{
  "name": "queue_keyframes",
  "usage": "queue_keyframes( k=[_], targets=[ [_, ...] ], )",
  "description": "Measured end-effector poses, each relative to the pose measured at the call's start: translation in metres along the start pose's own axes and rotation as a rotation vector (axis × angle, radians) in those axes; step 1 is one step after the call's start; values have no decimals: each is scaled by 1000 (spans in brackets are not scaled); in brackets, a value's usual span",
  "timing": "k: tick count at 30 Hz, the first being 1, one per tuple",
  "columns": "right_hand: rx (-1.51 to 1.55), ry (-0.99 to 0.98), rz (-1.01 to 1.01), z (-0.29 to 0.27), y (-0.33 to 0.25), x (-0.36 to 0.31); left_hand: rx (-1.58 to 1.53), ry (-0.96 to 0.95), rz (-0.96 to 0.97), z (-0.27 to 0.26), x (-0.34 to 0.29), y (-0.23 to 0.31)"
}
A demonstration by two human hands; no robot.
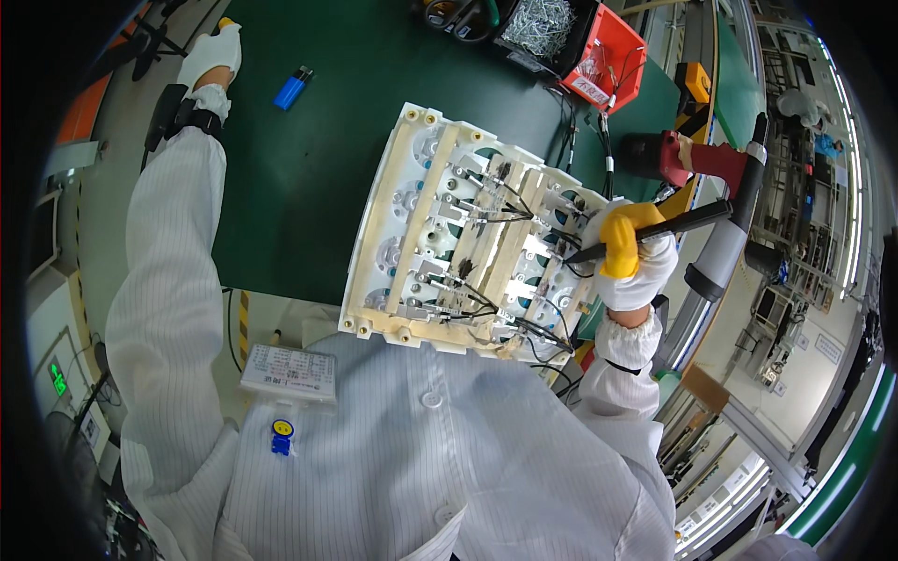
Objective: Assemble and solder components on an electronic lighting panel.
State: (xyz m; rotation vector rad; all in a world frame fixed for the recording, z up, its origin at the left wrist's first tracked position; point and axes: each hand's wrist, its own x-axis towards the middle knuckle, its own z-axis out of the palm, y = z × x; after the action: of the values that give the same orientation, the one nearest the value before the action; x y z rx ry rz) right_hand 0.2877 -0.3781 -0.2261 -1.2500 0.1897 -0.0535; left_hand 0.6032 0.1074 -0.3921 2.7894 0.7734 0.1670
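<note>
My right hand (629, 248), in a white glove with yellow fingers, is closed around a long black pen-like tool (687, 222). The tool's pointed end reaches over the right side of a white and cream plastic frame (510, 245). Metal terminals, round parts and black wires (482, 304) are fitted across that frame, which lies tilted at the near edge of the green table. Far off at the upper left, my left hand (213, 58), also gloved, is by the table's left edge, away from the frame. How its fingers are set is too unclear to make out.
A blue lighter (294, 88) lies on the green table (299, 187). At the back stand a black bin of small metal pieces (541, 33) and a red bin (613, 61). A red and black power tool (697, 159) is at the right, near a grey metal bar (725, 248).
</note>
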Motion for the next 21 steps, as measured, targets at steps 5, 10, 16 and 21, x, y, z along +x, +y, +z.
queue_keyframes(
  k=[5, 10, 16, 21],
  targets=[
    [-181, -2, -134, 7, 1, 0, -51, -4, -8, -2, -2, 3],
    [-525, 72, -479, 8, 0, -6, -78, 23, 10, -3, -6, 2],
    [-74, -92, -155, 0, 7, -43, -64, 56, 18, 1, 0, -1],
    [-581, -184, -375, 4, 4, -40, -28, 59, 65, 2, -2, 0]
  ],
)
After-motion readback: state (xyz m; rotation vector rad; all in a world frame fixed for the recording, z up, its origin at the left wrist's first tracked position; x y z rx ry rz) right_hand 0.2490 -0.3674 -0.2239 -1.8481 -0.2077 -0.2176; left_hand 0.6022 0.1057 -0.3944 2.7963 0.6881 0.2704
